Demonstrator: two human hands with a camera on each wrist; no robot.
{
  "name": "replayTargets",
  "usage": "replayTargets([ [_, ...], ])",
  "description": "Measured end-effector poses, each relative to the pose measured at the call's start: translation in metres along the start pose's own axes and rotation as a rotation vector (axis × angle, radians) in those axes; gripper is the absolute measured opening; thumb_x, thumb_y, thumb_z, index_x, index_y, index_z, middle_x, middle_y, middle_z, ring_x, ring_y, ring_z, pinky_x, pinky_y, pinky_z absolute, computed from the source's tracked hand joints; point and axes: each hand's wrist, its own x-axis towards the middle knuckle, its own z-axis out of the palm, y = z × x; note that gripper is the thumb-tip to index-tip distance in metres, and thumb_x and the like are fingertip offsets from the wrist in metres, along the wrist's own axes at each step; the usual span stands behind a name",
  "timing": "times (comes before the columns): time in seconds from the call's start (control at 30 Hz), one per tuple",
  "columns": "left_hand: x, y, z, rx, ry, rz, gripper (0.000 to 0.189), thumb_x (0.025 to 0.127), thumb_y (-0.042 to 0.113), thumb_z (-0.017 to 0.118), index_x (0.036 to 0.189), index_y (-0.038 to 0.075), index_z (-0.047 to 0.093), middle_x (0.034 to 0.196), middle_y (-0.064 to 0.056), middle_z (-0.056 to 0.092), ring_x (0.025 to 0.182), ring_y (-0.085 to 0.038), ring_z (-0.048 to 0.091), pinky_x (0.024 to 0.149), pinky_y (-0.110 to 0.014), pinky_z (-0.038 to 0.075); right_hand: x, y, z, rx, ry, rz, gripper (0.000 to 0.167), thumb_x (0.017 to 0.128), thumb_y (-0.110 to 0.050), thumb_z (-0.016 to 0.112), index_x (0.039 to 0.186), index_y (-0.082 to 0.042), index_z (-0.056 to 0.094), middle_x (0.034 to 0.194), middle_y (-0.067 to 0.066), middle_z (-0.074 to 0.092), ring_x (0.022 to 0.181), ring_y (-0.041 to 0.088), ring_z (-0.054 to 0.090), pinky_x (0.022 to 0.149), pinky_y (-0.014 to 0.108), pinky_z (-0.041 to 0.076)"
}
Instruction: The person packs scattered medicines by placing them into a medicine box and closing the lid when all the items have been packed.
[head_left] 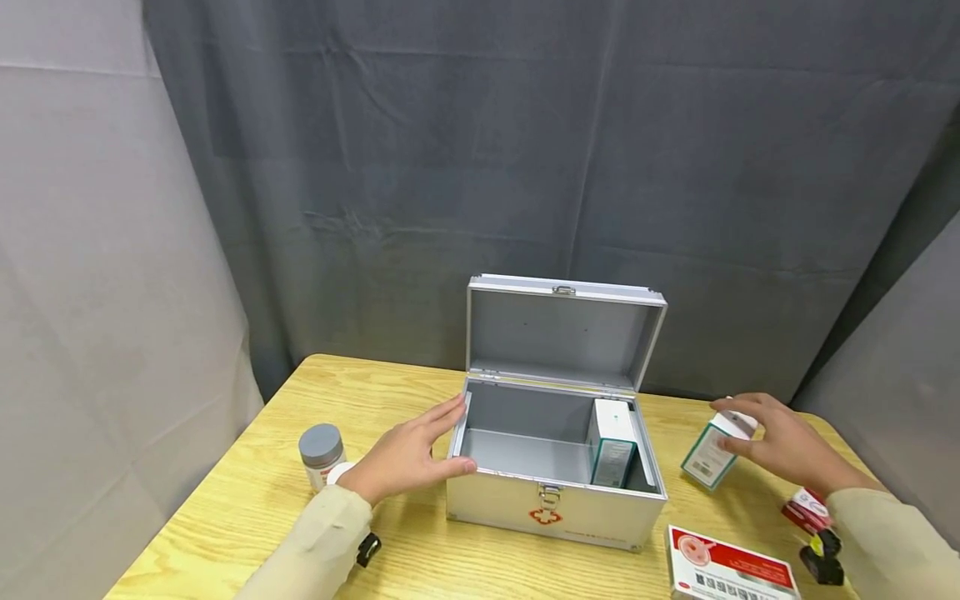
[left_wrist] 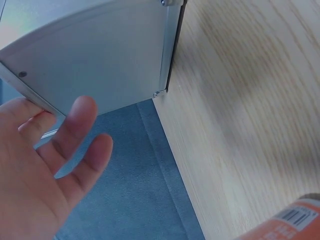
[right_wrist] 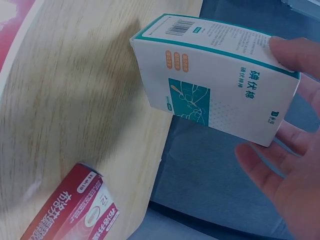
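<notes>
A silver first-aid case [head_left: 525,508] with a red cross on its front stands with its lid up. My left hand [head_left: 412,454] rests on its left rim, thumb near the front edge and fingers spread; the left wrist view shows this hand [left_wrist: 45,165] beside the case's side wall [left_wrist: 105,60]. Inside the case, at the right end, stands a white-and-teal box [head_left: 612,442]. To the right of the case, my right hand [head_left: 780,442] pinches a similar box of iodine cotton swabs [right_wrist: 215,85] between thumb and fingers. That box appears tilted, one end near the table.
Left of the case are a grey-capped bottle [head_left: 321,450] and a white-topped item partly behind my left wrist. A red-and-white medicine box [head_left: 731,567] lies at the front right. A smaller red box [head_left: 808,510] lies by my right wrist. Dark curtain hangs behind the table.
</notes>
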Motion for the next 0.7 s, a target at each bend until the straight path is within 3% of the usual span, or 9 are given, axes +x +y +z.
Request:
replayTargets([
  [0.43, 0.001, 0.002, 0.001, 0.009, 0.002, 0.000, 0.089, 0.083, 0.071, 0.061, 0.155, 0.025, 0.035, 0.164, 0.013, 0.027, 0.146, -0.024, 0.041, 0.112, -0.054, 0.041, -0.005, -0.013, -0.015, 0.003, 0.016, 0.001, 0.053, 0.084, -0.027, 0.079, 0.129, -0.005, 0.062, 0.129, 0.030, 0.051, 0.113, 0.049, 0.052, 0.082, 0.068, 0.046],
  [0.7, 0.000, 0.002, 0.000, 0.008, 0.006, -0.011, 0.089, 0.082, 0.070, 0.062, 0.155, 0.025, 0.035, 0.164, 0.013, 0.028, 0.144, -0.026, 0.043, 0.111, -0.055, 0.042, -0.006, -0.030, -0.019, -0.092, 0.045, -0.096, 0.050, 0.078, -0.027, 0.083, 0.123, -0.011, 0.066, 0.127, 0.028, 0.054, 0.109, 0.047, 0.054, 0.081, 0.066, 0.050],
])
